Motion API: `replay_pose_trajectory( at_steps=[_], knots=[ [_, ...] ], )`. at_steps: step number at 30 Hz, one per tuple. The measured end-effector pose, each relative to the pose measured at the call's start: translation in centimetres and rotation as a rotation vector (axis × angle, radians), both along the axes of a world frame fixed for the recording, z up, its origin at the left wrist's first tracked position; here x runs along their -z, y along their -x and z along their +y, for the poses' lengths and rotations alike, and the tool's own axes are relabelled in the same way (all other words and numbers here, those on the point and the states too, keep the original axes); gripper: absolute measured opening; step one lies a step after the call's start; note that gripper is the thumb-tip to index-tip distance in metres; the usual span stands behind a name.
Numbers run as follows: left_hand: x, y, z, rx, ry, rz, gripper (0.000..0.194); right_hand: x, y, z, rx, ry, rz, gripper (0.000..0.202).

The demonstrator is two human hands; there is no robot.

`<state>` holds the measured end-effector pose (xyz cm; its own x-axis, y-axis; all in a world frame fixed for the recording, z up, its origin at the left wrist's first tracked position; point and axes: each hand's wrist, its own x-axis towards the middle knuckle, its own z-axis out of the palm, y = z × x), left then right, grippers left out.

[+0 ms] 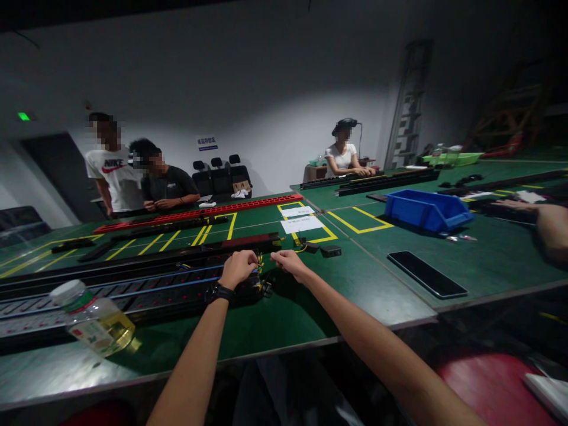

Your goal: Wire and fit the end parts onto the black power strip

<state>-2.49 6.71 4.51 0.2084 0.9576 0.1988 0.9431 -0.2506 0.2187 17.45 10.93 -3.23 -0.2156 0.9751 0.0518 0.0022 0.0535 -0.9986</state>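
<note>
at four o'clock from my two hands, nearest the bottom edge, i see a red stool [483,384]. on the table [364,284], a bottle [95,325] of yellowish liquid stands at about eight o'clock, just in front of a long black housing [173,294]. this housing runs from nine o'clock up to my left hand [239,267], with blue lines along it and loose wires [267,288] at its end. i have the left hand bent over those wire ends, fingers curled in; i cannot tell whether they grip one. my right hand [289,262] is just beside, apart from the left, thumb and forefinger drawn together; anything pinched there is too small for me to make out. a phone [426,274] lies at three o'clock. small black blocks [331,251] sit at one o'clock, near the right hand, with white papers [304,224] past them. i have a blue bin [426,207] at two o'clock and a red rail [199,214] at eleven. farther off, two co-workers [118,177] are at ten o'clock, and another person [341,157] sits at one, hands on dark strips [386,182].
</note>
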Motion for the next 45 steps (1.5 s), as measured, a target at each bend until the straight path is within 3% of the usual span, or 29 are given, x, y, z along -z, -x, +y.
replay_pose_trajectory(
  at_steps=[13, 19, 24, 28, 37, 45],
  knots=[
    [0.7, 0.4, 0.9, 0.031, 0.030, -0.045, 0.016, 0.1, 0.0, 0.1, -0.001, 0.002, 0.004, 0.035],
    [1.0, 0.3, 1.1, 0.110, 0.045, -0.083, 0.023, -0.1, 0.0, 0.0, 0.001, 0.002, -0.002, 0.036],
    [1.7, 0.4, 0.9, 0.188, 0.052, -0.194, 0.029, -0.3, -0.1, -0.2, -0.001, -0.009, -0.005, 0.034],
    [2.2, 0.3, 0.2, 0.168, 0.028, -0.253, 0.025, -0.4, -0.1, -0.3, 0.007, -0.012, -0.016, 0.034],
    [1.8, -1.3, -2.0, 0.083, -0.147, 0.060, 0.021, -0.2, -0.2, -0.2, -0.004, -0.012, -0.002, 0.033],
    [1.9, -1.1, -2.1, 0.103, -0.122, 0.068, 0.022, 0.2, -0.1, -0.1, 0.002, -0.032, -0.016, 0.036]
  ],
)
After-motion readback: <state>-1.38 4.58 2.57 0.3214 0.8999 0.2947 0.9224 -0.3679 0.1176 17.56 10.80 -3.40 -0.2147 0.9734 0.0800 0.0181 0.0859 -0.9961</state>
